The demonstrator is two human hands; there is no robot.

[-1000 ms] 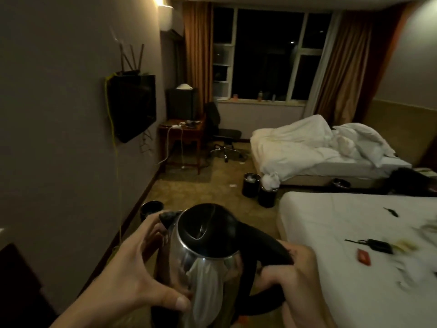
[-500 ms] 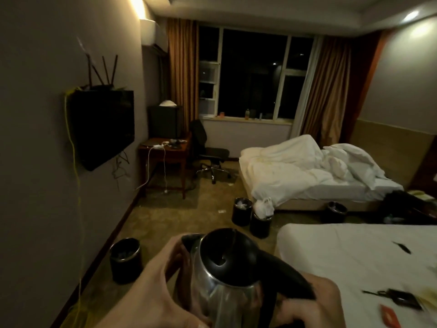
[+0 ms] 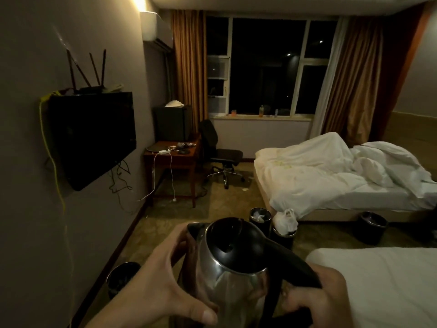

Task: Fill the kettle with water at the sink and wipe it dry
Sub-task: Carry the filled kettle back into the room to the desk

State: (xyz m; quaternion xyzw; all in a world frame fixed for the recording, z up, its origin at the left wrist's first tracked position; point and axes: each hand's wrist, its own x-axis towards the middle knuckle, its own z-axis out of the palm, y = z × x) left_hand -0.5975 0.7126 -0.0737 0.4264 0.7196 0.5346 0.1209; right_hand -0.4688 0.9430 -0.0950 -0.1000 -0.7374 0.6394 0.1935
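Observation:
A stainless steel kettle [image 3: 233, 287] with a black lid and black handle is held low in the middle of the head view, above the carpet. My left hand [image 3: 158, 285] wraps around its left side, thumb across the front of the steel body. My right hand [image 3: 316, 301] is closed around the black handle on the right. The lid is down. No sink and no cloth is in view.
A wall TV [image 3: 92, 136] hangs on the left wall. A desk [image 3: 172, 159] and office chair [image 3: 220, 152] stand ahead. Black bins [image 3: 260, 218] stand on the carpet, one [image 3: 123, 278] by the left wall. Two white beds [image 3: 331, 176] fill the right.
The camera has tilted up and moved forward into the room. The kettle sits lower in view, both hands still on it. The white cloth seen against the kettle a second ago is out of sight.

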